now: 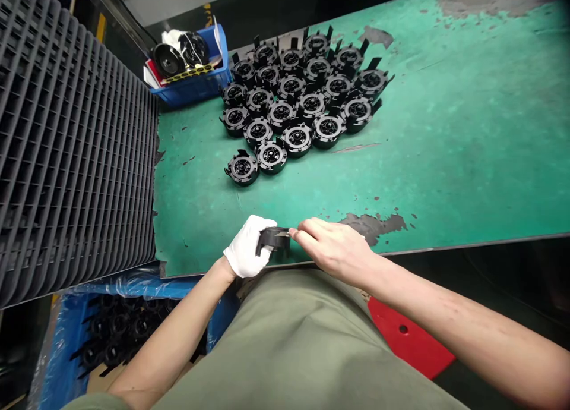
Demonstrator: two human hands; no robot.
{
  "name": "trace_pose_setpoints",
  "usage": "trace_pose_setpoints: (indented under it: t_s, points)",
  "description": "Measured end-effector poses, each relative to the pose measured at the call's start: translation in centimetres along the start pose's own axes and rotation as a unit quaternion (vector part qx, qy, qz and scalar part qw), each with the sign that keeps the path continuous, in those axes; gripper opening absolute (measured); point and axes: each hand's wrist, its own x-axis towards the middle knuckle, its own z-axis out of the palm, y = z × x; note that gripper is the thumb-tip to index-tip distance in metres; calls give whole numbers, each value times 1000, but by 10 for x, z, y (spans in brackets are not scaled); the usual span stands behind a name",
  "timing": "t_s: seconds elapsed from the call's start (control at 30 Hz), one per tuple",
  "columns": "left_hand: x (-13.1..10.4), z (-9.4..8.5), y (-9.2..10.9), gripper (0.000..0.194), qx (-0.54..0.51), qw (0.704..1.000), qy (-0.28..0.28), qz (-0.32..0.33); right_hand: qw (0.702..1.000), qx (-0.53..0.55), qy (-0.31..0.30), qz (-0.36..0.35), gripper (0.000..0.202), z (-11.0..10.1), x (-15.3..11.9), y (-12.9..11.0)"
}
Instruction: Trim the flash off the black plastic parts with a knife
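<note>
The black part (pixel 272 241) is low, at the middle of the view, just over the near edge of the green table (pixel 445 154). It is seen from its side: a short, round, dark body, tilted a little, with one leg pointing down at 7 o'clock. Its upper rim is thin and almost flat; the face on top cannot be seen well.

At 9 o'clock of it, the left hand (pixel 247 246), in a white glove, holds it in a firm, narrow grip, the fingers bent around its side. At 3 o'clock, the bare right hand (pixel 336 249) touches its rim with fingertips brought close together. A thin pale sliver (pixel 283 234) shows at these fingertips; whether they pinch it or the rim, I cannot tell.

At 12 o'clock, well apart, a group of similar parts (pixel 297 138) stands on the table, with grey rings upward, dark centres and tabs rising at the rims. At 11 o'clock is a blue box (pixel 193 90) with round black pieces and white material. At 10 o'clock rises a stack of dark grids (pixel 89 142). At 8 o'clock, a blue crate (pixel 151 287) contains more dark parts.
</note>
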Motion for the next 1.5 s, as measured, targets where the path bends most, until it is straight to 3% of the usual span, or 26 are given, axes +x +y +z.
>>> trace_pose_setpoints:
  t_s: [0.2,0.43,0.67,0.87,1.13,1.5]
  points:
    - [-2,1,-2,52,7,1000,12,16,1000,-10,0,-9,15,-4,1,1]
    - [2,0,2,43,5,1000,8,19,999,18,-31,-27,14,-3,-3,-5]
    - [1,0,1,44,6,1000,10,11,999,46,15,15,11,9,-5,2]
    - [0,0,2,44,6,1000,6,1,1000,17,12,2,15,4,0,1]
    - [5,-1,6,24,-1,1000,-1,6,1000,-4,14,-9,22,-2,0,-4]
    - [2,-1,3,43,5,1000,9,18,999,31,13,-5,15,6,-8,-12]
